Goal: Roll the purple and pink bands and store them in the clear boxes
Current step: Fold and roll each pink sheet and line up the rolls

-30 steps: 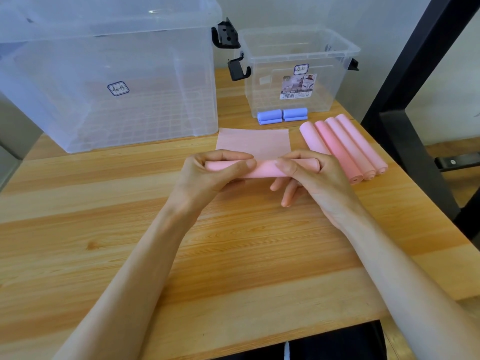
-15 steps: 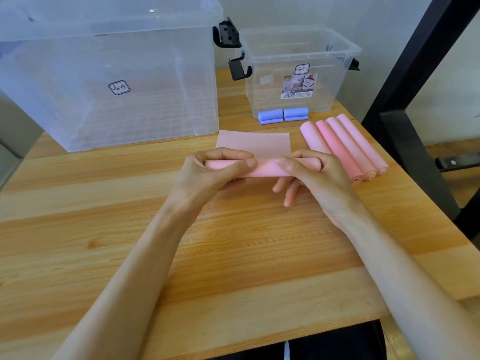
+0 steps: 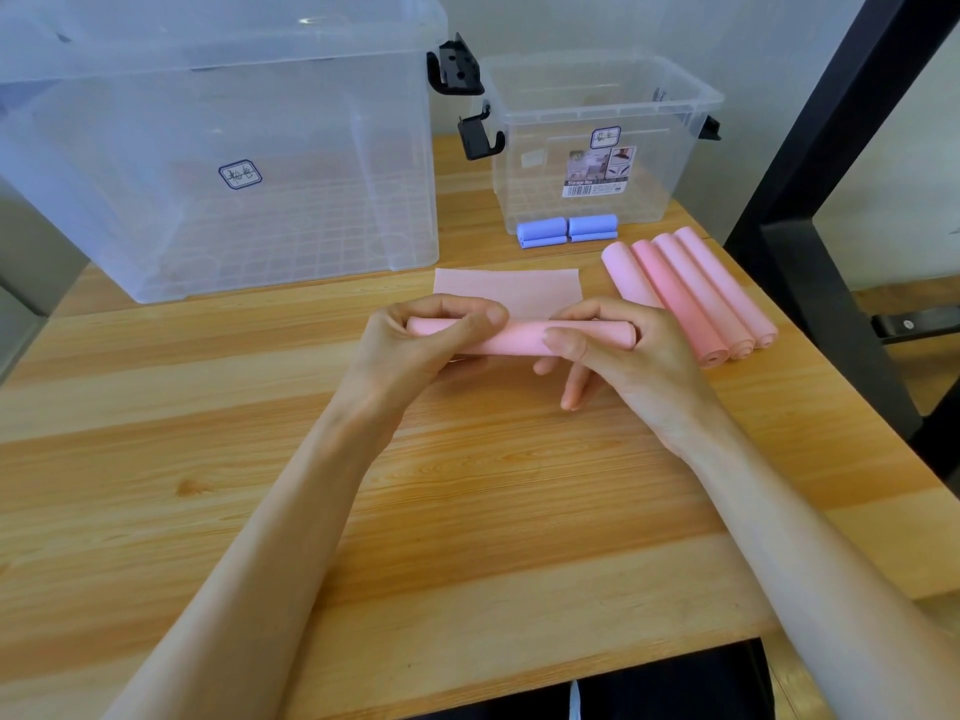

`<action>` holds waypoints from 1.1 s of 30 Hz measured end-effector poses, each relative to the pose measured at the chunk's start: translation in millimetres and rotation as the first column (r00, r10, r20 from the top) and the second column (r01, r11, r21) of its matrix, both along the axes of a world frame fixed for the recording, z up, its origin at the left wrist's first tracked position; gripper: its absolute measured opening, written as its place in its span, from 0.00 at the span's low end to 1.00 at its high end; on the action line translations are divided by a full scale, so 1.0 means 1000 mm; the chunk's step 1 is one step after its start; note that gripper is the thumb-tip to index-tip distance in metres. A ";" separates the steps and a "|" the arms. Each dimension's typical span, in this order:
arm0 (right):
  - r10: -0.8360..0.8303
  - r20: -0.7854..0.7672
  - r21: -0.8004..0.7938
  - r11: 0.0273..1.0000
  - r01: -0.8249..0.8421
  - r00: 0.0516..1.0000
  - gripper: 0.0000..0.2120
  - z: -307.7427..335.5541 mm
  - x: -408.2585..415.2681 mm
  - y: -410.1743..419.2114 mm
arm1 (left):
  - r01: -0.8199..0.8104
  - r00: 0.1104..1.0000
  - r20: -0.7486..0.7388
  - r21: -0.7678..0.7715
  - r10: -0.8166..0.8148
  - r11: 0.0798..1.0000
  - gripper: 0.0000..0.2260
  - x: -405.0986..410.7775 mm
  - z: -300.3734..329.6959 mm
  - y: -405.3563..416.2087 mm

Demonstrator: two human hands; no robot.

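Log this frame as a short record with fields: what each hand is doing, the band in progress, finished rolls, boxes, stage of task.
left hand: left hand grips the left end of the pink band
right hand: right hand grips its right end
band in progress: pink band partly rolled, flat tail lying on the table beyond the roll
finished pink rolls: four pink rolls, side by side, right of the hands
purple rolls: purple rolls in front of the small clear box
large clear box: large clear box far left
stage: rolling; no band visibly stored
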State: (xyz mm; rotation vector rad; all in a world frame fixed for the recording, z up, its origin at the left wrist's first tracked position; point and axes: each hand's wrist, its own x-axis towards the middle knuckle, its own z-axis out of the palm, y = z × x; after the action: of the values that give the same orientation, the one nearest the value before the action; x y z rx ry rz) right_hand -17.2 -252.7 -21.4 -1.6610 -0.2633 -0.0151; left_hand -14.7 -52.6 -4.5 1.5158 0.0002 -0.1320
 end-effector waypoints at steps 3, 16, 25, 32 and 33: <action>-0.004 -0.024 0.017 1.000 0.004 1.000 0.13 0.001 -0.001 0.000 | 0.020 0.999 0.029 0.010 -0.020 1.000 0.11 0.000 0.000 0.000; 0.006 0.022 -0.004 1.000 -0.006 1.000 0.10 -0.001 0.000 -0.001 | 0.007 1.000 -0.005 -0.028 -0.007 1.000 0.13 0.000 0.000 0.001; -0.004 0.005 0.035 0.999 0.004 1.000 0.14 0.000 0.000 -0.001 | 0.000 1.000 0.029 -0.025 0.001 1.000 0.10 -0.001 0.000 -0.001; -0.015 0.031 0.000 1.000 0.015 0.999 0.13 -0.001 0.001 0.000 | -0.008 0.999 -0.038 -0.053 0.006 0.999 0.13 0.001 -0.002 0.000; -0.019 0.024 0.005 1.000 0.019 1.000 0.13 -0.001 0.001 -0.001 | -0.003 1.000 -0.016 -0.054 0.002 0.999 0.13 0.001 -0.001 0.000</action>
State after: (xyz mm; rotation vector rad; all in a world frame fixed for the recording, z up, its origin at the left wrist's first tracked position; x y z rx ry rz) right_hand -16.2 -253.7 -22.3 -1.6591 -0.2657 -0.0496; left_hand -13.7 -52.3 -5.7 1.4606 0.0111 -0.1413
